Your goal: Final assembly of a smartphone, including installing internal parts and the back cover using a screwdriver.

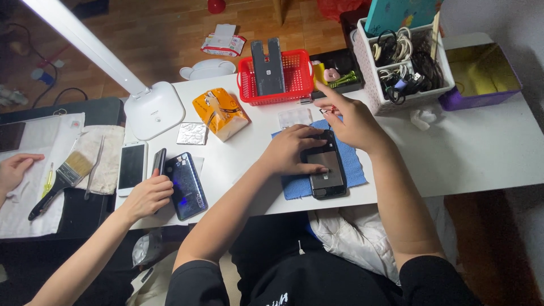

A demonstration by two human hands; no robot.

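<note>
Left hand presses flat, fingers spread, on the black smartphone lying on a blue cloth; right hand pinches something small at its far end.

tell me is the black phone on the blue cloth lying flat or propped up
Lying flat. The black phone rests on the blue cloth, left hand pressing it, right hand at its top end.

Phone on cloth, basket behind

Glossy glass-faced dark phone lies on soft blue cloth; the table looks smooth matt white, perhaps laminate; the red basket is plastic.
</note>
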